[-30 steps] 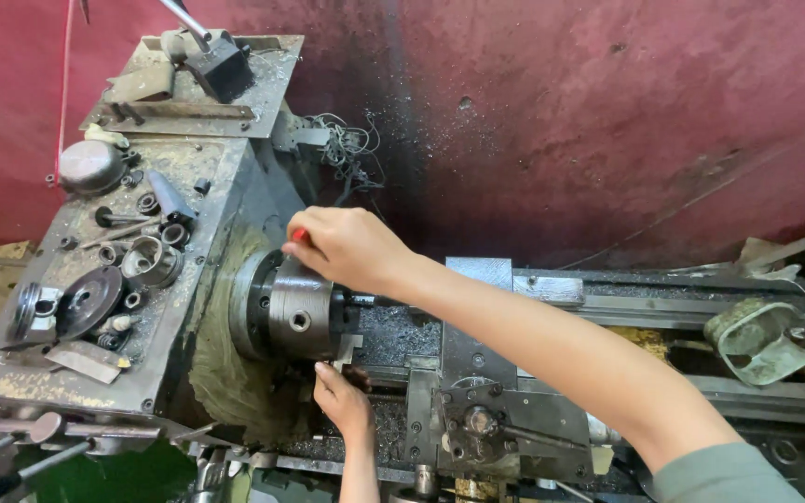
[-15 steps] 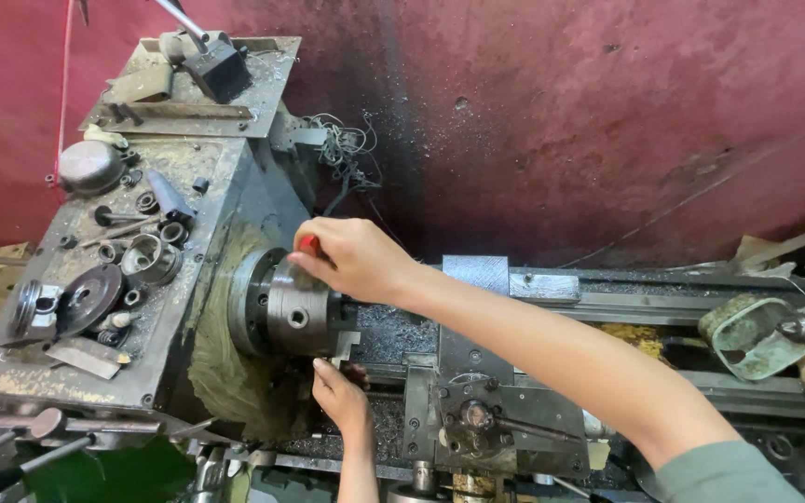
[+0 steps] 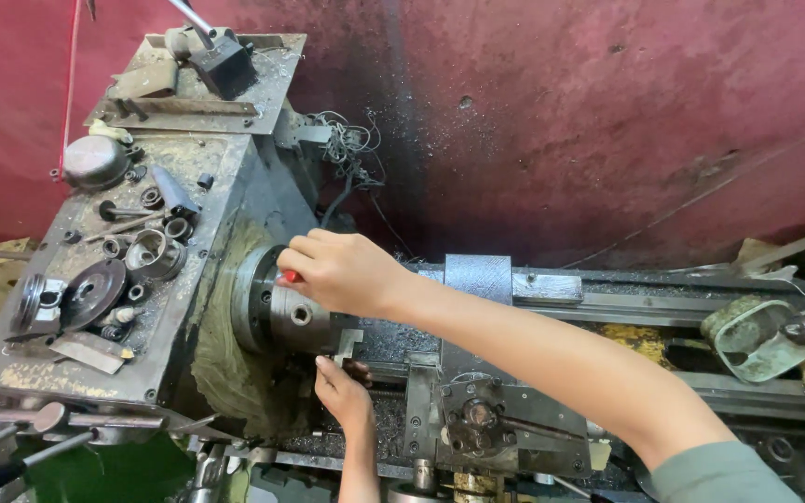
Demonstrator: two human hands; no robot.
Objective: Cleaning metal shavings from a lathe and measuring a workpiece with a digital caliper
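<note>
My right hand [image 3: 342,272] reaches in from the lower right and lies over the top of the lathe's round steel chuck [image 3: 277,321]. It is closed on a small red-handled tool [image 3: 289,277], whose red tip shows at my fingers against the chuck. My left hand [image 3: 345,396] comes up from the bottom edge. Its fingertips sit just below the chuck, at a small grey metal piece [image 3: 347,343]. Whether that hand grips the piece is hidden.
The headstock top [image 3: 11,373] at left carries several loose rings, discs and bolts. A grey carriage with a tool post [image 3: 482,419] stands right of my left hand. The lathe bed [image 3: 607,312] runs right to a greenish part [image 3: 761,340]. A dark red wall is behind.
My right hand has slid slightly down onto the chuck with the red tool. My left hand has stayed below the chuck.
</note>
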